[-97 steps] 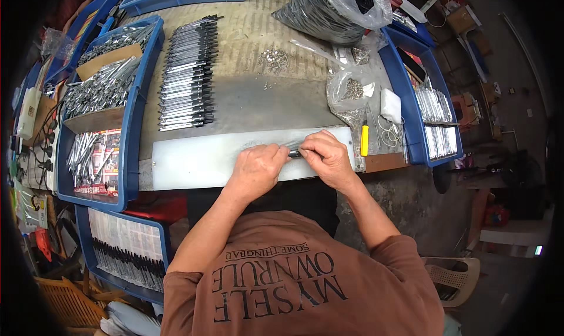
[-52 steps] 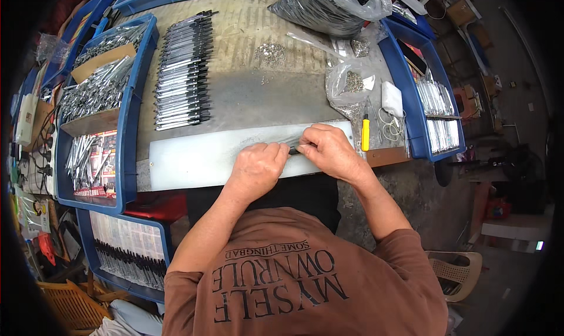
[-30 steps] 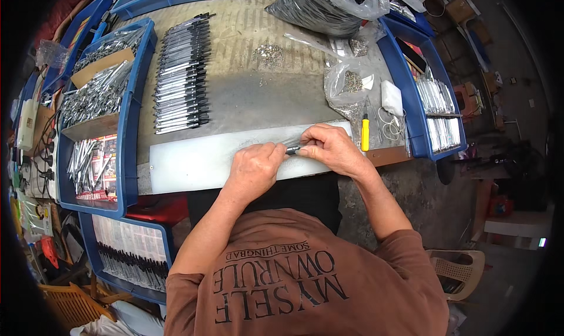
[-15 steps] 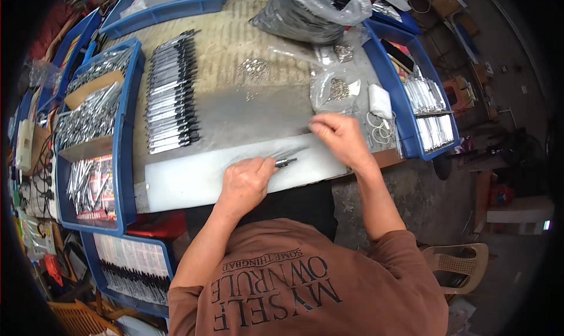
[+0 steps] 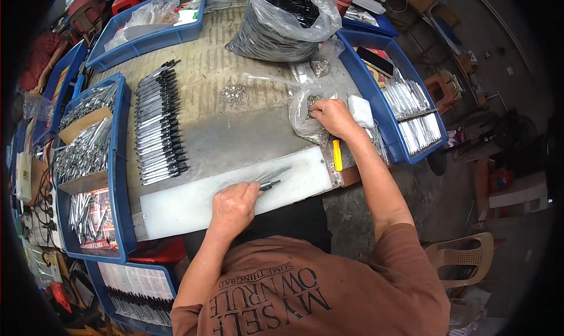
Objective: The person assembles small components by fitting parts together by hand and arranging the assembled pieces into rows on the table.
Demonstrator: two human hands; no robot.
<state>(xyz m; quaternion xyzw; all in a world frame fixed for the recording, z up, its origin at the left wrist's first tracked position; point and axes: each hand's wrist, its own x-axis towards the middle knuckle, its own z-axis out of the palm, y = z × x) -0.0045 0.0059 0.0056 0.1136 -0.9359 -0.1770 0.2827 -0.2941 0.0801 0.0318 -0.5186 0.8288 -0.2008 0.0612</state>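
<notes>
My left hand (image 5: 234, 205) is closed around a slim rod with a black end (image 5: 269, 185), which sticks out past the fingers over a white board (image 5: 176, 209). My right hand (image 5: 335, 116) reaches to the clear plastic bag of small metal parts (image 5: 304, 120). Its fingertips are pinched together at the bag's opening, and what they hold, if anything, is too small to make out. Just below that wrist lies a screwdriver with a yellow handle (image 5: 337, 155). Left of the board's far side, a row of slim silver rods with black ends (image 5: 160, 124) lies side by side.
Blue trays of metal rods stand at the left (image 5: 124, 159) and right (image 5: 405, 151). A large plastic bag of black parts (image 5: 276, 33) sits at the back. Loose small metal parts (image 5: 234, 95) lie mid-table. A white box with a cable (image 5: 360, 110) is beside my right hand.
My right hand has moved away from the board, up to the bag of small metal parts. The yellow screwdriver has come into sight. My left hand still holds the rod; the whole view has shifted.
</notes>
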